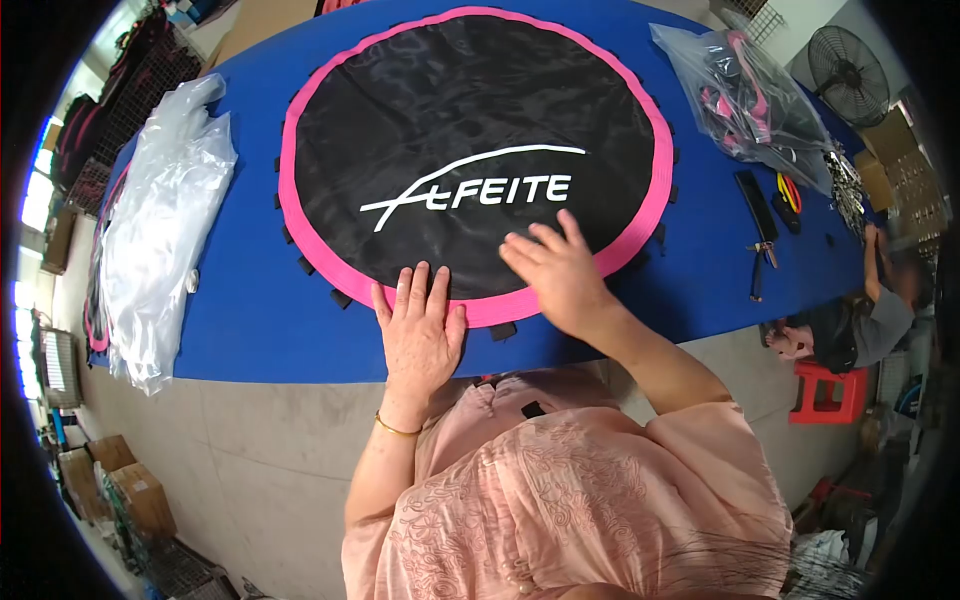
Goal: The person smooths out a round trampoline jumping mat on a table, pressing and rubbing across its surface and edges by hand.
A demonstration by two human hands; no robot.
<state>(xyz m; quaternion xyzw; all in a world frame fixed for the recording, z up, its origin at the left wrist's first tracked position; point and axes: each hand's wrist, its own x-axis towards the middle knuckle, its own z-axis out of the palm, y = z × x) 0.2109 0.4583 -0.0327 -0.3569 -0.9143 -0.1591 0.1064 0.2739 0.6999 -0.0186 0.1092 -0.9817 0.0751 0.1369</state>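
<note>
Left hand [416,332] flat, right hand [566,282] spread, neither gripping; uneven pressure could ruck the round, pink-rimmed black fabric mat [460,105] on the blue bench [248,310].

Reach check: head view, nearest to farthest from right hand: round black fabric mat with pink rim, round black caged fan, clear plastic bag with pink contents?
1. Mat, under the right hand.
2. Bag, rightward.
3. Fan, right, beyond the bag.

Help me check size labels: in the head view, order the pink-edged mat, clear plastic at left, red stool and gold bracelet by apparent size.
1. Pink-edged mat
2. Clear plastic
3. Red stool
4. Gold bracelet
</note>
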